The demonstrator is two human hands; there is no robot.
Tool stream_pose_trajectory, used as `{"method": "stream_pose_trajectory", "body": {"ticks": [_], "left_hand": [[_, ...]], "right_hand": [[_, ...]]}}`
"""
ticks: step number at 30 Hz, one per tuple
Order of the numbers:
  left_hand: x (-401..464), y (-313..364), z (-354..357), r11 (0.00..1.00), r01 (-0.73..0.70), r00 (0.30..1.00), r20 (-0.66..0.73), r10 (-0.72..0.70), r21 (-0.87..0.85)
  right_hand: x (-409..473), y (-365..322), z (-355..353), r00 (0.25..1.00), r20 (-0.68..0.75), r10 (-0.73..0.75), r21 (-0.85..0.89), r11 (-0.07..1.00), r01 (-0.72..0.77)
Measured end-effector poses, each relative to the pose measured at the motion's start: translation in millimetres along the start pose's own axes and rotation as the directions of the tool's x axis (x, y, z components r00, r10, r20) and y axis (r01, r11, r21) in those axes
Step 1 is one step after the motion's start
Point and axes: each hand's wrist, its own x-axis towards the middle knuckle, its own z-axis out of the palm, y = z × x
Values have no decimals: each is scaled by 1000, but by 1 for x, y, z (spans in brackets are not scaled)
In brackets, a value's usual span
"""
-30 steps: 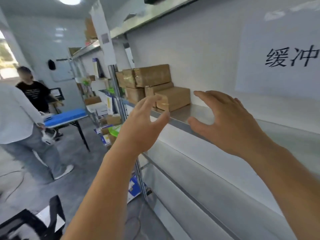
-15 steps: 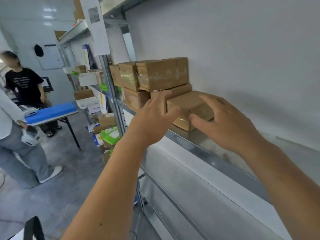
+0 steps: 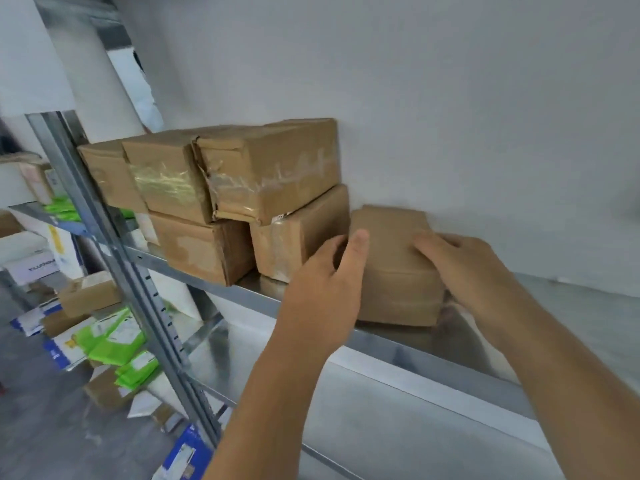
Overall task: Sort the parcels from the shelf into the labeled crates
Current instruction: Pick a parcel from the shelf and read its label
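I clasp the end parcel (image 3: 391, 244) between left hand (image 3: 325, 289) and right hand (image 3: 467, 268); beside it the stacked parcels (image 3: 242, 188) remain unsorted on the shelf (image 3: 398, 344); no crates visible.

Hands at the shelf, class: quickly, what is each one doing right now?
Left hand: closed around the left side of the small cardboard parcel.
Right hand: closed around the same parcel's right side; it rests on the metal shelf.
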Motion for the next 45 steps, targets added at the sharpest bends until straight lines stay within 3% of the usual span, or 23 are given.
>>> {"method": "stream_pose_trajectory", "body": {"ticks": [2,5,9,13,18,22,28,33,39,45], "left_hand": [[6,10,2,999,32,994,104,-33,11],[9,22,8,998,24,978,210,-10,-62],[-8,46,32,983,-92,931,337,142,-159],[-37,83,67,952,-198,876,393,279,-236],[-96,145,128,828,139,834,515,198,-544],[-171,185,190,756,230,772,588,241,-612],[-288,245,280,834,98,598,701,387,-544],[-368,286,353,861,-21,394,787,474,-508],[-445,315,441,823,-19,214,802,558,-567],[-504,347,536,812,49,30,813,581,-582]], "right_hand": [[-4,1,-12,994,64,84,131,987,-92],[-17,5,-41,997,61,41,195,979,-52],[-53,14,-89,988,-131,-82,107,990,96],[-106,24,-149,963,-222,-153,24,986,163],[-191,53,-229,926,-355,-132,97,979,177],[-269,88,-302,869,-493,-35,285,938,199],[-382,129,-392,732,-670,122,322,936,139],[-460,163,-453,536,-836,119,200,975,95],[-533,206,-511,406,-911,74,150,976,159],[-574,245,-568,268,-960,77,102,991,84]]}}
